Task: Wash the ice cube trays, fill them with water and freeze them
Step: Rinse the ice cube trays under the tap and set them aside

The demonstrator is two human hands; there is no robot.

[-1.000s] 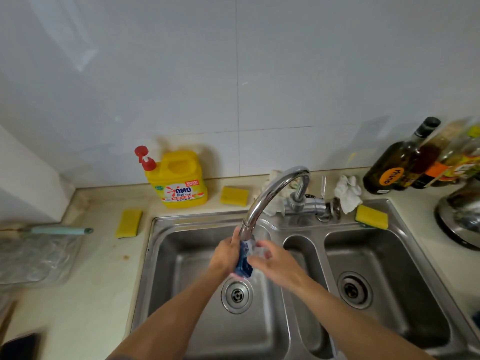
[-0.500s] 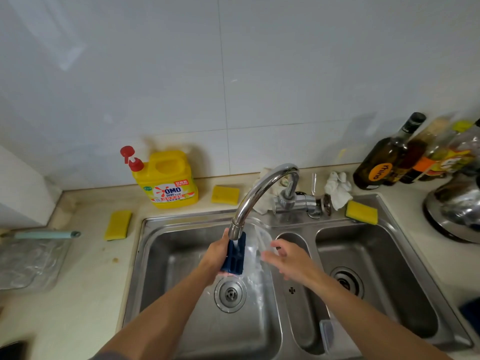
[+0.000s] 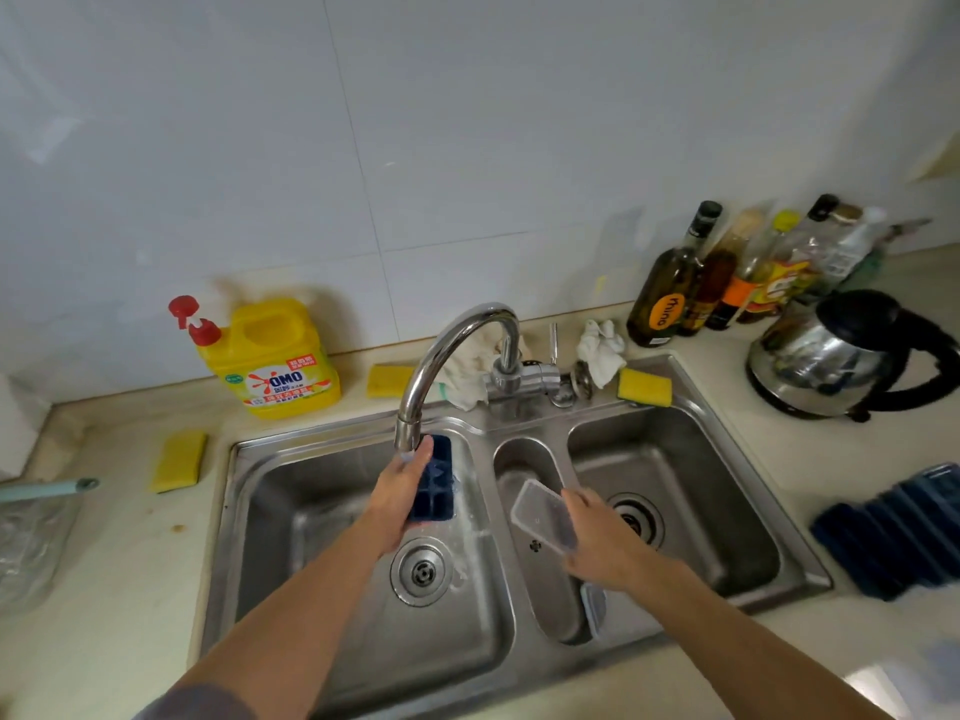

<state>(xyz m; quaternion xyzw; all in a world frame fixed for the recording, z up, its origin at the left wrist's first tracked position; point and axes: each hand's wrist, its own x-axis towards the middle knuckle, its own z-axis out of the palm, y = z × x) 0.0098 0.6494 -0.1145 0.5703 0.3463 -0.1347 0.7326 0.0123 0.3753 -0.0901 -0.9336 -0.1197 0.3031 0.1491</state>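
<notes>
Gripping one blue ice tray (image 3: 434, 483) under the tap (image 3: 452, 345) in left hand (image 3: 397, 498), one clear lid (image 3: 543, 517) right of it in right hand (image 3: 605, 543)

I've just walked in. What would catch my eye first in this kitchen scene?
Two bare arms reach over the double steel sink: the left hand holds a dark blue ice cube tray right under the curved faucet, while the right hand holds a clear lid over the narrow middle basin. Behind, at the wall, a bright yellow detergent jug with a red pump stands out.
</notes>
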